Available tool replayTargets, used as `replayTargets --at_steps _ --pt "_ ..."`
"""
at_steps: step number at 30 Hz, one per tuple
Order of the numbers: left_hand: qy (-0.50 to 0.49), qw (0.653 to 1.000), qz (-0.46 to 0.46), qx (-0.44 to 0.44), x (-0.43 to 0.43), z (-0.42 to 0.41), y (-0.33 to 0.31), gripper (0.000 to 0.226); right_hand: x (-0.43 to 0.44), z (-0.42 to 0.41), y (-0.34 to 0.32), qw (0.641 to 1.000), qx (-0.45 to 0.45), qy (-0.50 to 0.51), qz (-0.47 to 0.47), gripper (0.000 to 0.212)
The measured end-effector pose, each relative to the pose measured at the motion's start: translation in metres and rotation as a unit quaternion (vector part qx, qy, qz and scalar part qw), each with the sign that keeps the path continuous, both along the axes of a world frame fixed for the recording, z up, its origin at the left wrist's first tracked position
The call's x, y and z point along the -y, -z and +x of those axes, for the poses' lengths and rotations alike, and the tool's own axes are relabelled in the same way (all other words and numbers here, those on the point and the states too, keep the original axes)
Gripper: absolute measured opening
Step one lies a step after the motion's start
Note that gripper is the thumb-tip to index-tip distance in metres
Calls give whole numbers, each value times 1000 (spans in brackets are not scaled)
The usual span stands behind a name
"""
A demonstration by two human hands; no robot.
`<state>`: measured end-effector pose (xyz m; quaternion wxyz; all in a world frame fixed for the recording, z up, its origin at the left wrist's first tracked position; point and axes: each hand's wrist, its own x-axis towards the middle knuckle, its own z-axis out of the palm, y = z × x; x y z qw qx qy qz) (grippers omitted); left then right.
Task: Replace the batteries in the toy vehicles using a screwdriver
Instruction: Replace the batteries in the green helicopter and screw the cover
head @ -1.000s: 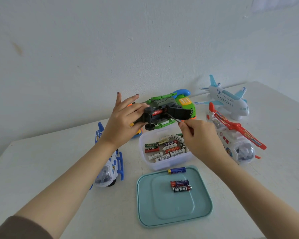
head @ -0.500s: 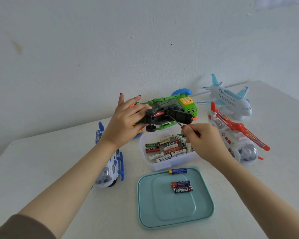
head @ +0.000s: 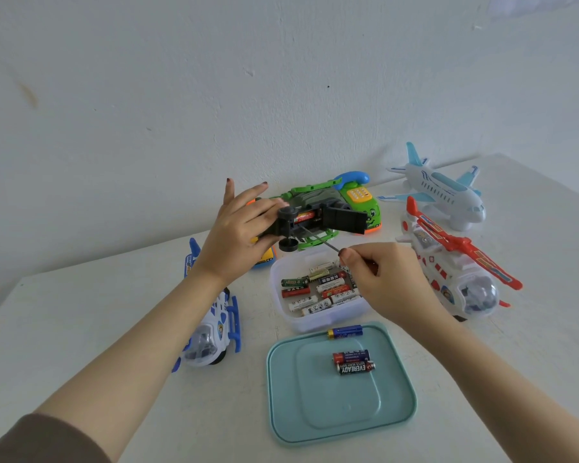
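Black upturned toy vehicle [head: 343, 220] shows red battery [head: 304, 216] inside.

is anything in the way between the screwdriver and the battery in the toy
Nothing visible. The left hand holds the dark toy vehicle with its cover swung open to the right, the red battery lies exposed, and the screwdriver in the right hand reaches the compartment.

**Out of Sight**

The handle of the screwdriver [head: 318, 240] is buried in the right hand [head: 386, 279]. Only its thin shaft shows, and where the tip lands inside the black toy [head: 338, 219] is too small to tell. The left hand [head: 238, 235] gripping that toy covers most of a yellow toy [head: 264, 259]. Its forearm crosses the blue helicopter [head: 214, 324]. Labels on the batteries [head: 318, 290] blur.
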<state>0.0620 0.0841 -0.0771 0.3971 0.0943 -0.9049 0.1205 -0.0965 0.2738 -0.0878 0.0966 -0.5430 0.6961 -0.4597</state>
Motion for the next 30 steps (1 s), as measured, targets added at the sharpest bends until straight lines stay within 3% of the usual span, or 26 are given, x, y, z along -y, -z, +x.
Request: replayTargets --at_steps 18,22,30 --pt "-9 995 81 -65 -1 8 4 37 7 24 -12 999 -8 15 -33 47" --pt "-9 995 79 -58 -1 9 4 43 7 24 -20 1000 -24 -1 -20 44" --pt "2 999 44 -33 -4 4 -1 34 15 42 -23 998 -24 18 62 29"
